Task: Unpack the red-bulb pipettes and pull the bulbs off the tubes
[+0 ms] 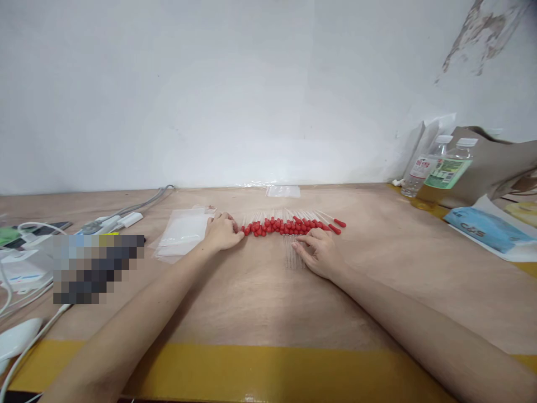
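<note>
Droppers: red-bulbed droppers (289, 225) lie in a loose row across the middle of the worktop (235, 302), bulbs overlapping, stems mostly towards the wall (235, 95).
Clear tubes: a small group of thin clear tubes (290, 254) lies side by side in front of the row; whether bulbs cap their far ends, I cannot tell.
Left hand: the left hand (222, 230) is curled at the row's left end, thumb by the outermost bulb; grip cannot be told.
Right hand: the right hand (321, 252) is bent over the tubes, thumb and forefinger near each other; whether they pinch, I cannot tell.
Progress: judged partly ordered; rough alignment done, bulb ends uneven, several droppers splayed at right.
Bags: flat plastic bags (180, 229) lie left of the left hand; no droppers seen inside.
Surface: brown, with a yellow front band (251, 364).
Room: wall pale, peeling upper right; two bottles (451, 168) and a blue tissue pack (486, 226) at right.
</note>
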Demonstrator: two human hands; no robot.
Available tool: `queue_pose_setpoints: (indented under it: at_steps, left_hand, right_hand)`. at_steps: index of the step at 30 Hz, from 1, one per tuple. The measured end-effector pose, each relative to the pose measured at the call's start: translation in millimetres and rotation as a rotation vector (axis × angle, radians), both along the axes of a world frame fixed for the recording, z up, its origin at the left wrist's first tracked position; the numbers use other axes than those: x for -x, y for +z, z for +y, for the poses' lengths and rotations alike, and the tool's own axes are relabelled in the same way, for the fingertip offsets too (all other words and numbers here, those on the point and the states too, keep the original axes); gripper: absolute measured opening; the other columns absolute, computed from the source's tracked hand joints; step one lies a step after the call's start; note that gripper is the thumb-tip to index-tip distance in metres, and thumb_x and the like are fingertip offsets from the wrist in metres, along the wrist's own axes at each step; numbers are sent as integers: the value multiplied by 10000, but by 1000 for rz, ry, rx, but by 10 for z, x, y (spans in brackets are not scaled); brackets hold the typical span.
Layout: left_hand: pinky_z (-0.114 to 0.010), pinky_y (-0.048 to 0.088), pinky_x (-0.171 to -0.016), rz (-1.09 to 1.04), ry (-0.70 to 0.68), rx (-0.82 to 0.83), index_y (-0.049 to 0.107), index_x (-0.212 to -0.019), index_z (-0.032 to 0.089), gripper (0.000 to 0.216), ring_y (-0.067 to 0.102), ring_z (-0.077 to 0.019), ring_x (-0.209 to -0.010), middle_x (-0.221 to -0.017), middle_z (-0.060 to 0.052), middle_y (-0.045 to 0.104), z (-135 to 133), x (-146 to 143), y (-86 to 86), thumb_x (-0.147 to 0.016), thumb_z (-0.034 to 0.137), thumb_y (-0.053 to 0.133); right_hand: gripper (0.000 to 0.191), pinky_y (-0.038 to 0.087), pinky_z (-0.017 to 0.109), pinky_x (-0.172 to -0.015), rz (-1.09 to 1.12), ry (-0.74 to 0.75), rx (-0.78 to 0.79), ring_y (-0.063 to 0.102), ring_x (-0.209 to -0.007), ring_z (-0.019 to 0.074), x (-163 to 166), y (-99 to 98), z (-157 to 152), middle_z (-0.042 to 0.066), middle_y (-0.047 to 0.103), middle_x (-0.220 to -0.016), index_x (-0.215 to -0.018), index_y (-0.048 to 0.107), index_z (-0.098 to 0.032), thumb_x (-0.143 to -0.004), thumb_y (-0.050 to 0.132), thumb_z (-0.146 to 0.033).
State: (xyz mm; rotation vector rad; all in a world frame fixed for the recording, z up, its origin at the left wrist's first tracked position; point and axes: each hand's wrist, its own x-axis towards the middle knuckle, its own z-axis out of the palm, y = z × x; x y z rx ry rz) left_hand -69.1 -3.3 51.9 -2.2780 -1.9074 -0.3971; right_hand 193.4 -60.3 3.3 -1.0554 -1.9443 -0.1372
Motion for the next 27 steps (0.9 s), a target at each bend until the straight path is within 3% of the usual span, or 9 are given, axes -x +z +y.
queue_pose_setpoints:
  at_steps: [4,6,9,12,14,19,27]
  left_hand:
    - [-419,365,-798,-120,77,-129,652,-643,207,205,470,-287,-983,-944,-67,587,-60,57,19,-671,355,514]
    - [-411,371,-792,-126,26,-258,643,-655,197,187,475,-275,-954,-926,-68,583,-154,52,44,-668,339,523]
    - [-399,364,-801,-76,-188,-406,628,-694,179,140,486,-246,-915,-905,-68,577,-347,-48,56,-662,278,535]
    - [-387,364,-781,0,-422,-411,614,-735,171,120,498,-231,-890,-899,-69,583,-523,-232,11,-672,232,532]
    - [-378,370,-768,39,-549,-412,601,-755,166,115,502,-222,-870,-884,-68,591,-594,-346,-45,-685,215,523]
    - [-354,394,-768,13,-718,-481,572,-766,160,100,506,-203,-866,-872,-67,596,-624,-454,-202,-704,156,494]
    - [-378,435,-781,-129,-718,-491,573,-859,171,175,525,-212,-875,-900,-87,596,-610,-423,-290,-707,165,486]
  right_hand:
    - [218,372,333,-703,35,-35,-21,521,-688,156,-24,-4,31,36,553,-673,-799,654,-172,-826,493,-317]
    - [210,403,347,-725,68,-57,-61,537,-750,174,-34,-7,45,54,565,-754,-869,641,-174,-820,495,-317]
    - [310,428,379,-797,73,-87,-147,533,-920,219,-43,9,34,106,564,-973,-1056,583,-166,-798,523,-328]
    - [473,397,399,-911,-30,-48,-220,471,-1092,244,-46,47,-14,140,505,-1179,-1214,479,-146,-788,545,-341]
    - [483,349,409,-980,-147,23,-243,425,-1167,240,-50,65,-47,127,496,-1228,-1239,458,-148,-803,536,-338]
    - [303,248,458,-1050,-337,116,-240,462,-1158,204,-52,45,-59,36,633,-1071,-1137,554,-215,-850,492,-289]
    - [216,259,500,-1044,-324,187,-150,502,-1126,208,-18,-31,-2,31,676,-962,-1008,619,-210,-872,454,-236]
